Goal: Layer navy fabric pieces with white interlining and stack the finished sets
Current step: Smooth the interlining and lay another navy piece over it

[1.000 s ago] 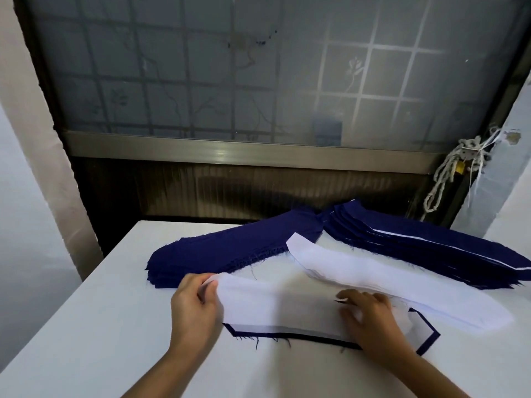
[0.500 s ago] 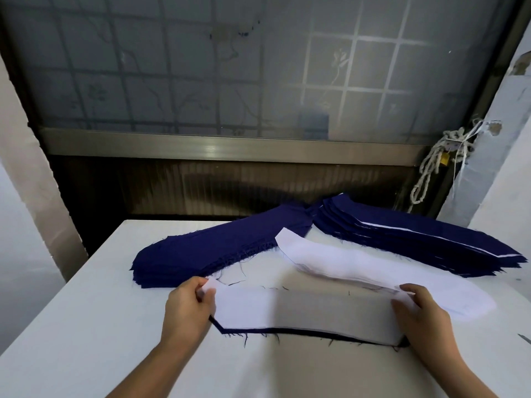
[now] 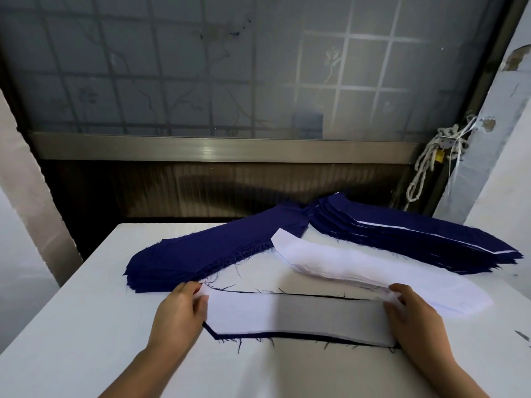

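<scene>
Two layers lie matched on the smooth white table (image 3: 86,326) in front of us. A long, gently curved white interlining strip (image 3: 287,314), matte and papery, sits on a navy fabric piece (image 3: 316,338) of the same shape. Only a thin dark woven rim of that piece shows, along the near side and the left corner, with loose threads fraying from it. Grey shadow covers the strip's right part.

Beyond, on the left, lies a thick navy fabric stack (image 3: 207,254) with fuzzy raw edges. On the right lies a fanned stack of finished sets (image 3: 402,239), navy with thin white lines between its layers. Nearer us, in front of these two, rests a soft pile of white interlining (image 3: 344,268), its pointed end turned away from us.

Our left grip (image 3: 178,314) covers the strip's left tip. Its fingers curl round the end and its thumb lies on top, pinching the cloth. Our right grip (image 3: 413,317) rests over the right end with fingers bent and knuckles raised. We cannot tell whether it pinches or only presses. Both bare forearms reach in from the near edge.

Behind the table we see a frosted patterned window (image 3: 201,81), a brushed metal sill (image 3: 201,149) and a knotted white rope (image 3: 425,168).
</scene>
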`<state>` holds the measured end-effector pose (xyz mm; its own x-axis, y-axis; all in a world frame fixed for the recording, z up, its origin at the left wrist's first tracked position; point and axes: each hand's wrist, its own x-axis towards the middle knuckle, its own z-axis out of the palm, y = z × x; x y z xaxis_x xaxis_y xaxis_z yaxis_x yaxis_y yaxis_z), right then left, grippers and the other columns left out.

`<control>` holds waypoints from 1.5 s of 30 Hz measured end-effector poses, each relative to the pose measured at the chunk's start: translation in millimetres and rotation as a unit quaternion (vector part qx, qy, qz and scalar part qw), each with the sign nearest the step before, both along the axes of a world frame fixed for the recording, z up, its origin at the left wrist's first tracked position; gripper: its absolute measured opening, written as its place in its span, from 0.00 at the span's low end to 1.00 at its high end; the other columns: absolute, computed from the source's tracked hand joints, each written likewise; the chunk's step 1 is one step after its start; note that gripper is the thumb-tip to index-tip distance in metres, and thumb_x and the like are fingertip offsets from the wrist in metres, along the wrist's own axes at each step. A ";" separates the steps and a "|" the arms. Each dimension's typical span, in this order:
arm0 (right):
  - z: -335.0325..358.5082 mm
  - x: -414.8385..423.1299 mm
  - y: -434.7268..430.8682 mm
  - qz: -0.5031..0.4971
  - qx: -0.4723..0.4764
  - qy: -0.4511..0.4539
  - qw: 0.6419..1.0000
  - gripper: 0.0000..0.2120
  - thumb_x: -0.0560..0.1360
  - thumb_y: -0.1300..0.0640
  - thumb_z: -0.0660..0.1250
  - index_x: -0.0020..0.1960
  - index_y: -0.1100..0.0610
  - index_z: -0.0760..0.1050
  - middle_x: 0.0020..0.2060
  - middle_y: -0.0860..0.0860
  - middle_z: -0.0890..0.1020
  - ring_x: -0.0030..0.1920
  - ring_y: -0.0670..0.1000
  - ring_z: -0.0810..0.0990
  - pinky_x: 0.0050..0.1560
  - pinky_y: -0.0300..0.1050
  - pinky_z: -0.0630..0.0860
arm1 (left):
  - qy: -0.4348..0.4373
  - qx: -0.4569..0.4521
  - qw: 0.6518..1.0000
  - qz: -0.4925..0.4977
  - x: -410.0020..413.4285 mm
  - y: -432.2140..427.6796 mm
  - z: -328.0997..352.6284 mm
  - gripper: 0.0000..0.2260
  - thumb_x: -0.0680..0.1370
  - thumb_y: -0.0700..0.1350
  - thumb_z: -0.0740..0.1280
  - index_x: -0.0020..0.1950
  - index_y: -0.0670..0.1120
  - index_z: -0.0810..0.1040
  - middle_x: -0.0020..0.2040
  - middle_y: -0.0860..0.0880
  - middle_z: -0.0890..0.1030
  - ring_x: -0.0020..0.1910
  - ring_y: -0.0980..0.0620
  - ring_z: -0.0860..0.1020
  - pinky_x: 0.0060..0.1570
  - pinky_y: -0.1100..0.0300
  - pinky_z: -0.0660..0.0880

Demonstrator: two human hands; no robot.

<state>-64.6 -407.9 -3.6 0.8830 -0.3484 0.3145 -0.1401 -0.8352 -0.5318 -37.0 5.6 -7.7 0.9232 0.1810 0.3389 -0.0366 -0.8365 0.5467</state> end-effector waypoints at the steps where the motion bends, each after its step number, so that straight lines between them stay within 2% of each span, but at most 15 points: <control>1: -0.2 -1.2 0.5 -0.001 -0.025 -0.003 1.000 0.15 0.76 0.59 0.67 0.61 0.53 0.74 0.50 0.52 0.83 0.50 0.59 0.80 0.43 0.45 0.69 | -0.004 -0.002 1.000 0.001 0.2 -0.1 -1.0 0.02 0.78 0.44 0.67 0.48 0.47 0.76 0.41 0.52 0.76 0.37 0.53 0.75 0.36 0.57 0.69; 4: -2.4 -2.0 0.2 -0.007 -0.082 -0.004 0.997 0.16 0.75 0.60 0.67 0.62 0.56 0.74 0.52 0.55 0.82 0.52 0.59 0.79 0.45 0.49 0.73 | -0.005 0.006 1.000 0.002 0.8 -0.3 -4.4 0.03 0.79 0.45 0.67 0.50 0.47 0.77 0.42 0.54 0.75 0.37 0.54 0.75 0.35 0.58 0.70; 8: -2.9 -0.7 1.5 -0.041 -0.108 0.000 0.993 0.17 0.73 0.64 0.68 0.62 0.60 0.75 0.51 0.59 0.82 0.52 0.63 0.78 0.48 0.53 0.74 | -0.019 0.072 0.997 0.022 -2.8 -3.5 -3.8 0.09 0.76 0.46 0.71 0.54 0.45 0.79 0.46 0.50 0.77 0.39 0.49 0.77 0.36 0.56 0.72; 12: -0.3 -1.0 3.2 -0.042 -0.178 -0.007 0.983 0.18 0.66 0.70 0.71 0.56 0.65 0.78 0.42 0.62 0.80 0.41 0.66 0.78 0.39 0.55 0.73 | -0.079 0.181 0.978 0.067 -4.2 -2.5 2.7 0.17 0.69 0.44 0.77 0.54 0.41 0.80 0.44 0.46 0.78 0.40 0.43 0.75 0.40 0.49 0.73; 16: 0.4 -1.5 3.2 -0.044 -0.205 -0.014 0.978 0.16 0.64 0.71 0.73 0.51 0.66 0.79 0.39 0.61 0.78 0.38 0.65 0.77 0.37 0.54 0.72 | -0.125 0.174 0.970 0.114 15.3 16.9 23.9 0.13 0.72 0.44 0.74 0.54 0.41 0.79 0.46 0.44 0.78 0.44 0.41 0.74 0.43 0.46 0.71; 18: 0.2 -1.5 4.4 -0.039 -0.201 -0.013 0.979 0.14 0.65 0.70 0.72 0.50 0.66 0.79 0.39 0.60 0.78 0.38 0.64 0.77 0.37 0.53 0.72 | -0.093 0.153 0.973 0.148 29.7 30.6 40.9 0.12 0.76 0.45 0.71 0.56 0.40 0.79 0.48 0.42 0.80 0.48 0.39 0.76 0.47 0.45 0.72; 21: 0.7 -2.1 5.8 -0.036 -0.186 -0.006 0.982 0.10 0.68 0.69 0.71 0.50 0.65 0.78 0.39 0.60 0.78 0.39 0.64 0.77 0.38 0.52 0.72 | 0.057 0.188 0.962 0.190 51.3 48.5 60.6 0.15 0.80 0.52 0.65 0.60 0.44 0.79 0.55 0.43 0.79 0.55 0.41 0.75 0.51 0.49 0.72; 23: 1.1 -2.8 5.6 -0.034 -0.176 -0.001 0.984 0.09 0.69 0.68 0.70 0.49 0.64 0.78 0.39 0.59 0.77 0.39 0.63 0.77 0.37 0.51 0.70 | 0.122 0.189 0.954 0.196 61.4 54.8 63.4 0.14 0.81 0.54 0.63 0.60 0.47 0.80 0.56 0.46 0.77 0.57 0.43 0.76 0.51 0.52 0.72; 26: 0.8 -2.9 6.6 -0.031 -0.172 0.009 0.985 0.07 0.69 0.67 0.71 0.47 0.64 0.78 0.38 0.58 0.77 0.39 0.63 0.76 0.37 0.51 0.70 | 0.134 0.173 0.955 0.201 70.0 55.4 61.2 0.13 0.81 0.52 0.63 0.59 0.47 0.81 0.56 0.47 0.79 0.57 0.44 0.77 0.51 0.54 0.73; 30: 1.8 -2.4 7.4 -0.029 -0.167 0.023 0.985 0.06 0.70 0.65 0.70 0.47 0.62 0.78 0.39 0.57 0.78 0.40 0.62 0.76 0.39 0.51 0.72 | 0.122 0.256 0.938 0.199 70.7 48.8 52.9 0.13 0.81 0.50 0.60 0.60 0.47 0.79 0.59 0.47 0.77 0.60 0.45 0.73 0.56 0.54 0.70; 33: 1.7 -2.1 7.2 -0.024 -0.162 0.021 0.986 0.06 0.69 0.66 0.71 0.46 0.63 0.78 0.38 0.58 0.78 0.40 0.63 0.76 0.38 0.51 0.71 | 0.096 0.275 0.947 0.139 70.7 52.2 45.2 0.13 0.81 0.51 0.60 0.56 0.47 0.80 0.60 0.47 0.74 0.60 0.46 0.71 0.60 0.54 0.69; 36: 0.5 -1.3 7.5 -0.021 -0.159 0.022 0.987 0.06 0.68 0.67 0.71 0.45 0.63 0.78 0.37 0.58 0.77 0.39 0.63 0.76 0.37 0.51 0.71 | 0.091 0.255 0.960 0.070 72.3 57.7 43.8 0.11 0.81 0.52 0.61 0.56 0.50 0.80 0.60 0.49 0.74 0.60 0.48 0.72 0.61 0.54 0.69; 39: 1.3 0.2 6.9 -0.027 -0.160 0.027 0.986 0.05 0.69 0.66 0.70 0.45 0.62 0.78 0.38 0.57 0.78 0.40 0.62 0.76 0.38 0.51 0.72 | 0.083 0.192 0.975 0.070 74.8 63.0 46.1 0.12 0.78 0.52 0.65 0.61 0.51 0.75 0.59 0.50 0.77 0.59 0.47 0.75 0.60 0.54 0.70; 42: 1.8 -1.1 7.4 -0.025 -0.157 0.026 0.987 0.06 0.69 0.66 0.70 0.45 0.63 0.78 0.38 0.58 0.78 0.40 0.62 0.76 0.38 0.51 0.71 | 0.129 0.030 0.985 0.108 79.5 63.7 48.6 0.24 0.75 0.50 0.70 0.69 0.47 0.69 0.59 0.46 0.80 0.58 0.43 0.78 0.58 0.53 0.73; 45: 1.3 -3.7 7.9 -0.023 -0.157 0.024 0.987 0.06 0.68 0.67 0.70 0.45 0.63 0.79 0.37 0.58 0.78 0.40 0.62 0.76 0.37 0.51 0.71 | 0.161 -0.150 0.965 0.141 87.7 65.3 52.0 0.26 0.70 0.45 0.78 0.65 0.41 0.75 0.54 0.43 0.80 0.56 0.40 0.78 0.59 0.50 0.75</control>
